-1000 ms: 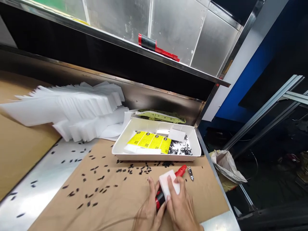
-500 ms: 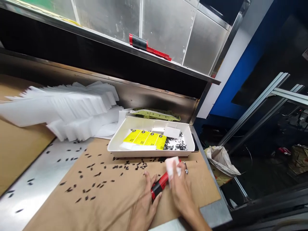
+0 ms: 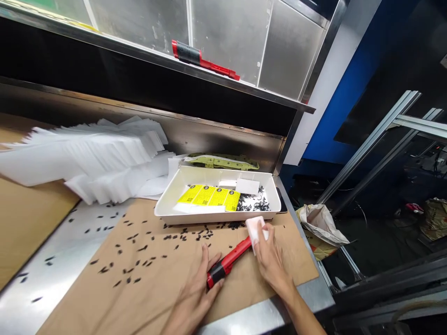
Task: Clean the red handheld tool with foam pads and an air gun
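Brown sheet under red tool

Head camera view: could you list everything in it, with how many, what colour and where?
Tool-like parts: two, red and black, one between the hands, one on the ledge above
Block: one, white, in the right hand
Tray: one, white, behind the hands
Labels: several, yellow, in the tray
Small pieces: many, black, scattered over bench and brown sheet
Brown sheet: one, on the metal bench
Thin sheets: many, white, piled left
Pouch: one, green, behind the tray
Bag: one, white and tan, right of the bench
Dark clutter, far right: unclear
Left hand: one, at the part's near end
Right hand: one, at its far end
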The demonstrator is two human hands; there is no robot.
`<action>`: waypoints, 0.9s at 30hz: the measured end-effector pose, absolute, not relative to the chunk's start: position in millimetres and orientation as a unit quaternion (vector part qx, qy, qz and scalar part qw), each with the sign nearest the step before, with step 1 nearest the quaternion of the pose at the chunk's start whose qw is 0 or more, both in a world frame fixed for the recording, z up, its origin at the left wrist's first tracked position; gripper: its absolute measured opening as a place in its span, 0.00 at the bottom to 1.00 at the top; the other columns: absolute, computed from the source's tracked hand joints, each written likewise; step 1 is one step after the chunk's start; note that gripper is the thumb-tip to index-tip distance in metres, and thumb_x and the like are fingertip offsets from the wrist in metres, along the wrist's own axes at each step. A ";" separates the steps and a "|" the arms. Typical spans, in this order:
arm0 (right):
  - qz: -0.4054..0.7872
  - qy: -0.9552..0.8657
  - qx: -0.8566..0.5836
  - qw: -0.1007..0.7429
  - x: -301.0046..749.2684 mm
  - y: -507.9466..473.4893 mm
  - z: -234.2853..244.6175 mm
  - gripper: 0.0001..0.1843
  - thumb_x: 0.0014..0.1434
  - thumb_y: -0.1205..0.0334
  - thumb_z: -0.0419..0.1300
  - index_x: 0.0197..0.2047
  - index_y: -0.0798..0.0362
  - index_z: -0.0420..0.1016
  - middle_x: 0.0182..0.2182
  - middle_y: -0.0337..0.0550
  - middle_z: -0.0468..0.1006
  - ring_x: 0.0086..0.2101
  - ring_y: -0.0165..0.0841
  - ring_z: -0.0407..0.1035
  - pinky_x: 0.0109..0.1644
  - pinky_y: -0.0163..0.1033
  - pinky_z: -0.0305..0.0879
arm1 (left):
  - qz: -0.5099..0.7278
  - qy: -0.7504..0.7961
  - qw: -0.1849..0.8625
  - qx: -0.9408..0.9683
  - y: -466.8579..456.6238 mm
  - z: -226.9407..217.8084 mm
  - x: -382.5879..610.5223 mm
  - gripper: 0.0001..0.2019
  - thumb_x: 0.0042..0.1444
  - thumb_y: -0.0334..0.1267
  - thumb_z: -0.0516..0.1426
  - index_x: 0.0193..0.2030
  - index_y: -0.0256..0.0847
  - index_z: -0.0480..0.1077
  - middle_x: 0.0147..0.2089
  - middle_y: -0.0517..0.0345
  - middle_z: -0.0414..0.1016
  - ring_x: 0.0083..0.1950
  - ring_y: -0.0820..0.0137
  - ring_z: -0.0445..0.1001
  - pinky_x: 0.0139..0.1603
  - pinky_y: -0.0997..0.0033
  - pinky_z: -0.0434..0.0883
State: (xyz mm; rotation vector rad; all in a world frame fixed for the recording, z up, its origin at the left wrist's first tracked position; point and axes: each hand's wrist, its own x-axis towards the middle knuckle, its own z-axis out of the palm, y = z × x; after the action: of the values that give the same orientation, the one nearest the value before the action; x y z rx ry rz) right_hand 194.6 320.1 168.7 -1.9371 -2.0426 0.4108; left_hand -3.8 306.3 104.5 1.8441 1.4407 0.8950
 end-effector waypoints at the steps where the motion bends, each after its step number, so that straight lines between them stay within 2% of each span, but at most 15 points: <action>1: 0.137 -0.702 -0.682 0.152 194.9 320.0 168.3 0.31 0.70 0.65 0.40 0.75 0.56 0.45 0.65 0.64 0.59 0.58 0.51 0.68 0.55 0.59 0.72 | 0.337 0.550 0.299 0.703 306.5 101.7 -5.4 0.42 0.66 0.50 0.46 0.75 0.39 0.21 0.66 0.44 0.70 0.68 0.57 0.66 0.67 0.49 0.65; 3: 0.140 -0.723 -0.660 0.152 194.2 319.1 165.9 0.32 0.70 0.64 0.43 0.75 0.53 0.45 0.66 0.63 0.59 0.59 0.51 0.66 0.55 0.57 0.72 | 0.331 0.549 0.285 0.713 307.0 96.6 -5.9 0.42 0.66 0.48 0.47 0.75 0.42 0.20 0.66 0.46 0.70 0.66 0.57 0.68 0.64 0.50 0.69; 6: 0.137 -0.746 -0.638 0.132 194.1 320.0 164.7 0.33 0.68 0.63 0.50 0.74 0.48 0.50 0.64 0.60 0.64 0.58 0.50 0.69 0.54 0.55 0.74 | 0.348 0.543 0.268 0.715 305.4 94.8 -2.0 0.42 0.67 0.46 0.47 0.74 0.45 0.18 0.66 0.47 0.70 0.64 0.58 0.70 0.61 0.54 0.72; 9: 0.110 -0.709 -0.684 0.131 194.8 321.5 170.1 0.30 0.70 0.63 0.46 0.73 0.53 0.52 0.64 0.62 0.63 0.55 0.50 0.71 0.54 0.56 0.74 | 0.364 0.545 0.258 0.710 301.1 98.6 3.6 0.42 0.67 0.44 0.47 0.74 0.46 0.17 0.65 0.47 0.71 0.64 0.58 0.70 0.60 0.54 0.74; 12: 0.138 -0.736 -0.651 0.123 185.3 313.7 175.1 0.32 0.69 0.64 0.47 0.74 0.49 0.50 0.65 0.59 0.62 0.57 0.48 0.70 0.54 0.52 0.75 | 0.364 0.560 0.271 0.693 298.0 101.3 6.8 0.43 0.67 0.42 0.47 0.73 0.48 0.14 0.65 0.46 0.71 0.60 0.57 0.74 0.54 0.53 0.78; 14: 0.169 -0.761 -0.616 0.112 175.7 306.2 177.2 0.34 0.68 0.65 0.49 0.75 0.48 0.47 0.65 0.58 0.62 0.60 0.48 0.67 0.55 0.50 0.75 | 0.373 0.544 0.267 0.703 297.8 101.1 6.3 0.44 0.66 0.42 0.49 0.72 0.48 0.13 0.68 0.44 0.67 0.61 0.57 0.73 0.55 0.53 0.77; 18: 0.194 -0.760 -0.613 0.090 169.6 298.7 180.3 0.32 0.69 0.65 0.45 0.75 0.53 0.45 0.66 0.61 0.60 0.64 0.49 0.62 0.58 0.55 0.72 | 0.376 0.532 0.144 0.745 300.3 94.3 1.7 0.46 0.64 0.47 0.55 0.76 0.47 0.25 0.71 0.39 0.60 0.67 0.52 0.66 0.62 0.48 0.71; 21: 0.197 -0.754 -0.619 0.097 173.5 292.7 180.5 0.31 0.70 0.64 0.43 0.75 0.51 0.46 0.67 0.60 0.59 0.64 0.48 0.61 0.58 0.54 0.72 | 0.353 0.523 0.052 0.774 302.2 80.6 0.2 0.41 0.65 0.47 0.54 0.76 0.51 0.33 0.70 0.45 0.63 0.68 0.51 0.66 0.65 0.42 0.66; 24: 0.212 -0.745 -0.625 0.098 171.3 285.2 181.9 0.31 0.71 0.62 0.42 0.75 0.52 0.44 0.68 0.60 0.57 0.65 0.47 0.61 0.59 0.54 0.71 | 0.345 0.527 0.054 0.775 302.0 65.8 1.8 0.38 0.65 0.46 0.54 0.76 0.52 0.39 0.68 0.52 0.68 0.70 0.52 0.62 0.66 0.40 0.65; 26: 0.225 -0.746 -0.622 0.084 168.7 285.7 184.6 0.32 0.70 0.63 0.43 0.75 0.52 0.44 0.69 0.60 0.56 0.65 0.49 0.59 0.59 0.56 0.71 | 0.344 0.558 0.068 0.752 300.7 62.6 3.3 0.37 0.64 0.46 0.53 0.76 0.49 0.42 0.69 0.50 0.67 0.71 0.49 0.59 0.64 0.42 0.69; 27: 0.229 -0.750 -0.616 0.080 168.9 288.6 186.2 0.32 0.70 0.63 0.43 0.75 0.52 0.44 0.68 0.60 0.56 0.65 0.49 0.59 0.59 0.57 0.71 | 0.344 0.562 0.075 0.748 300.0 64.2 3.9 0.37 0.65 0.46 0.53 0.76 0.48 0.39 0.69 0.49 0.66 0.71 0.48 0.59 0.62 0.43 0.71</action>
State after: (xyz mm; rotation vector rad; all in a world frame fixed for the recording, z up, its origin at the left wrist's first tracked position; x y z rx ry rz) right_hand 168.9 288.6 186.2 -1.8420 -2.2415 0.6844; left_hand 3.9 300.0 64.2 2.2451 1.6860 1.0326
